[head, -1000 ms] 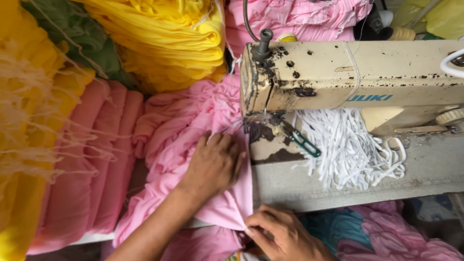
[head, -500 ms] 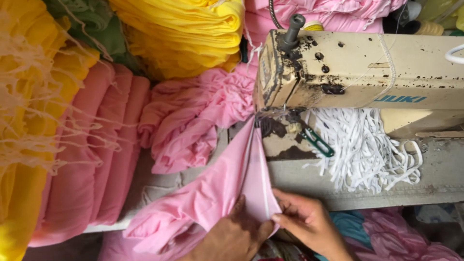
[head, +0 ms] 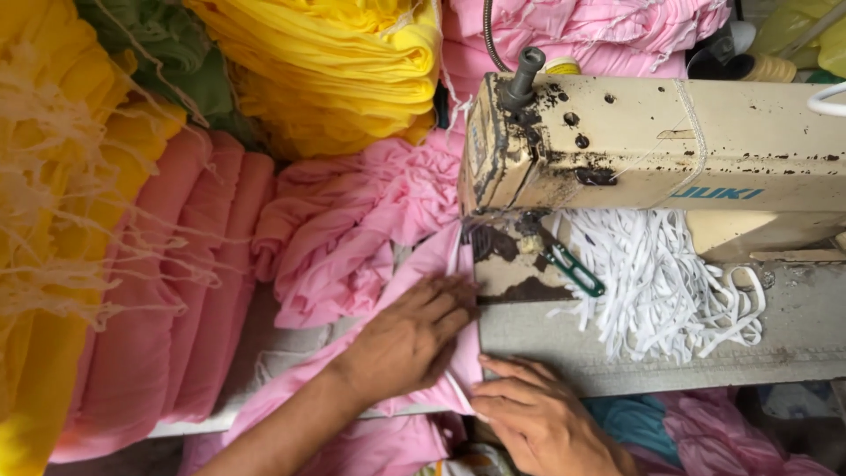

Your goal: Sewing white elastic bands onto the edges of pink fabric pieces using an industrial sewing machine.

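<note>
From my seat the biggest thing in view is the sewing machine [head: 652, 150], cream and badly chipped, with its head filling the upper right and its grey bed [head: 617, 339] running along below. Left of it stand the cloth stacks: yellow fabric [head: 335, 62] folded at the top, a salmon-pink pile [head: 167, 300] down the left, and a frayed yellow heap [head: 53, 176] at the far edge. A crumpled bundle of pink cloth [head: 352, 229] sits behind the needle end of the machine.

The pink piece [head: 423, 264] being worked lies flat across the front of the bed, running from just under the machine head down toward me and over the table edge. A tangle of white elastic strips [head: 661, 282] is piled on the bed under the machine arm, and green thread snips [head: 575, 269] lie just beside it, near the needle plate.

My left hand [head: 405, 339] rests palm down on the pink piece, fingers spread and flat, pressing it to the bed (nothing gripped). My right hand [head: 538, 414] sits at the near edge of the bed, just beside the left, fingers curled onto the edge of the same cloth; whether it pinches the cloth or only rests on it I cannot tell
</note>
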